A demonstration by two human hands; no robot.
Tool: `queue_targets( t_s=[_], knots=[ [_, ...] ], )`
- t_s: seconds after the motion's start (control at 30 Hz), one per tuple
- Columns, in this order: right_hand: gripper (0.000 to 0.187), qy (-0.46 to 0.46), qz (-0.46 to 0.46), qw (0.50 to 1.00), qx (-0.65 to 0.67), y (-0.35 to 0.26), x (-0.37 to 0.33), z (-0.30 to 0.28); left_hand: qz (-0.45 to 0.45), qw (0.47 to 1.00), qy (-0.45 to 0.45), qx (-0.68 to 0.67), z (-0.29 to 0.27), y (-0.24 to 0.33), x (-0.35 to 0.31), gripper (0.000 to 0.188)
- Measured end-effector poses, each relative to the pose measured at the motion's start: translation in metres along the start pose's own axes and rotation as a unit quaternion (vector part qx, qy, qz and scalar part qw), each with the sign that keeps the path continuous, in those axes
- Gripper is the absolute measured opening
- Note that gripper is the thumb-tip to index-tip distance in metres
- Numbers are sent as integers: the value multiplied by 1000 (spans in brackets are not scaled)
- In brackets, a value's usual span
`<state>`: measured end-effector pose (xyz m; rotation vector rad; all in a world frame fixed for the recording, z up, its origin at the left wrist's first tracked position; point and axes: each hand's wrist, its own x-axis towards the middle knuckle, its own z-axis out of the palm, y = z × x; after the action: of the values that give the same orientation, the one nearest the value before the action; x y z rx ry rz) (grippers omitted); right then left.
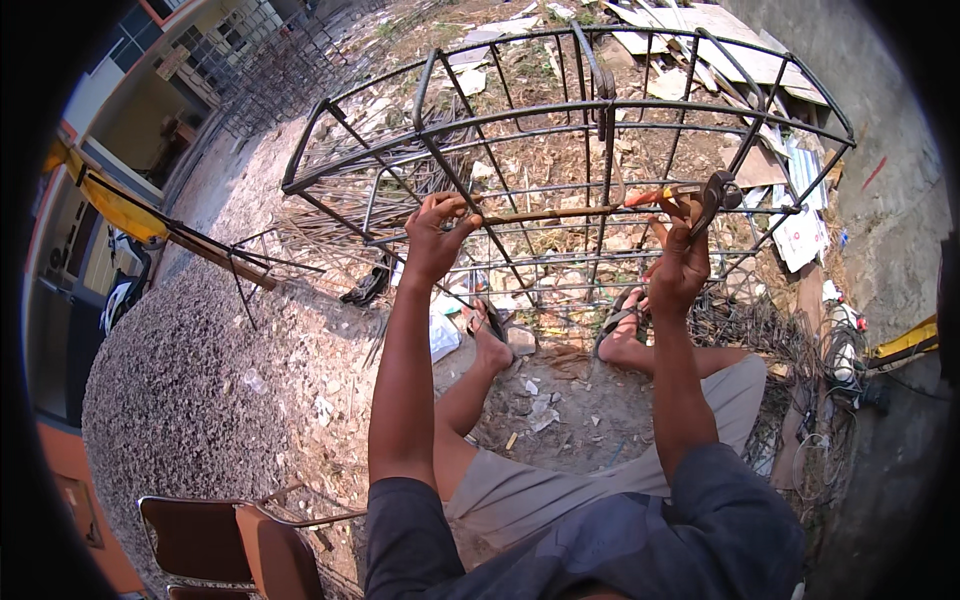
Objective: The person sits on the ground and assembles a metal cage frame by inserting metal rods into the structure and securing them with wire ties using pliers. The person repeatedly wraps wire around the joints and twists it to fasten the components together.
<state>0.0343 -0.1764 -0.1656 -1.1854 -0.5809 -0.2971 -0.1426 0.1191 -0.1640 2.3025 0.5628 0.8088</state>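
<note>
A cage of dark steel reinforcing bars (585,104) stands in front of me, its bars bent into loops and joined by long rods. My left hand (437,238) is closed at the cage's near side, fingers curled round a bar beside an upright. From there a thin brown bar (550,214) runs across toward my right hand. My right hand (680,262) is closed on pincers with a dark head (714,200) and orange handles. The pincers are against the cage's right part; whether their jaws grip anything cannot be made out.
Loose rods (400,160) lie behind the cage, on rubble. Wire coils and cables (815,440) lie to the right by a concrete wall (890,200). A gravel heap (190,370) and brown chair (205,540) are at left. Broken boards (720,35) lie at far right.
</note>
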Motion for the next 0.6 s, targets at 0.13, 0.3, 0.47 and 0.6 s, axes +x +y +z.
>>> queue_targets(
  t_s=[0.13,0.3,0.47,0.6],
  knots=[
    [40,-72,35,995,-56,13,-13,-5,-2,1000,-22,11,7,-7,4,36],
    [41,-85,-174,961,-197,-15,-17,3,22,998,-12,55,6,2,-6,32],
    [33,-94,-156,983,-33,-55,-13,20,27,998,-12,53,1,8,-17,22],
    [27,-206,12,976,73,-59,-35,31,28,998,-8,57,3,16,-15,26]
  ],
)
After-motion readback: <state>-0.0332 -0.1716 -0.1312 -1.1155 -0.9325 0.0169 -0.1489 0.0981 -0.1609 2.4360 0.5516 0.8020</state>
